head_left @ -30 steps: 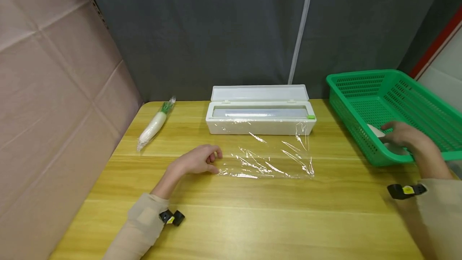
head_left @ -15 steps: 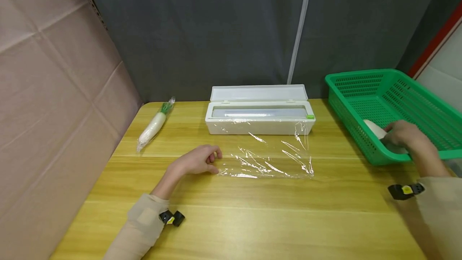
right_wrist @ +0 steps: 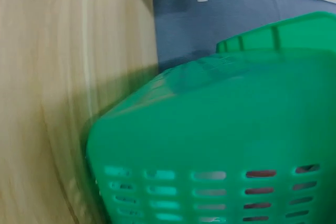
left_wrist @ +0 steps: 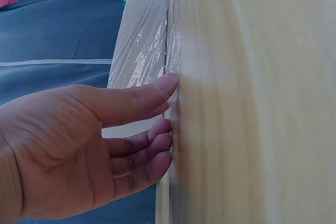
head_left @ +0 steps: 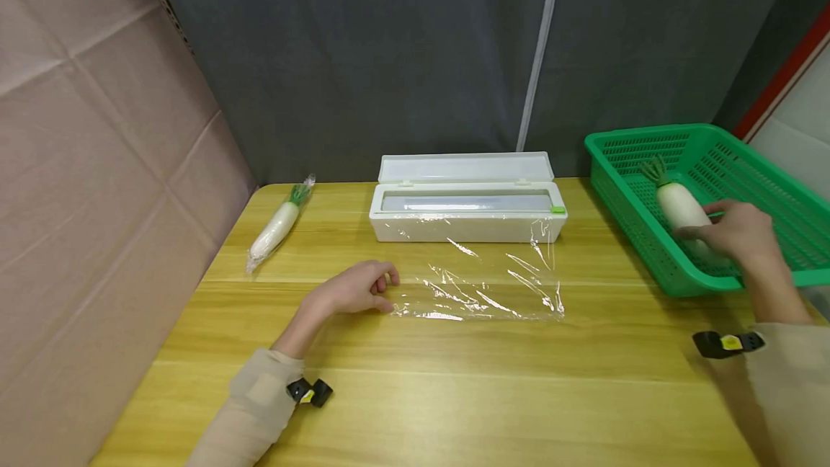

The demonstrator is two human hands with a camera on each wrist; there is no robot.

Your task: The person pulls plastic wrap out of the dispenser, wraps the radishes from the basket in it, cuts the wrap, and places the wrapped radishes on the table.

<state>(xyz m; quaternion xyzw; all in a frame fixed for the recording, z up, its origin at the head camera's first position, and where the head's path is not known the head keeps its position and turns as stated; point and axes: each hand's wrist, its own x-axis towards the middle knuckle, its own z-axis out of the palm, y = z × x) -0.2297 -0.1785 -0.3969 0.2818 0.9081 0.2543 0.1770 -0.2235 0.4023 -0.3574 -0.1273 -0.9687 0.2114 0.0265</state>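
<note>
In the head view my right hand (head_left: 742, 233) grips a white radish (head_left: 681, 207) with green leaf stubs inside the green basket (head_left: 622, 225). The radish is tilted, its lower end partly behind the hand and basket rim. My left hand (head_left: 353, 287) rests on the table with fingers loosely bent; its thumb touches the near left corner of a clear sheet of plastic wrap (head_left: 480, 294). In the left wrist view the thumb tip of that hand (left_wrist: 79, 145) lies at the film's edge, fingertips apart from it. The film runs from a white wrap dispenser (head_left: 467, 228), lid raised.
A radish wrapped in film (head_left: 275, 233) lies at the left back of the wooden table (head_left: 454, 395). A dark curtain (head_left: 363, 56) hangs behind the table. In the right wrist view the basket wall (right_wrist: 210, 129) hides the right hand's work.
My right hand has lifted and turned the radish in the basket, so its leafy top and body now show above the near wall. The left hand and film have stayed put.
</note>
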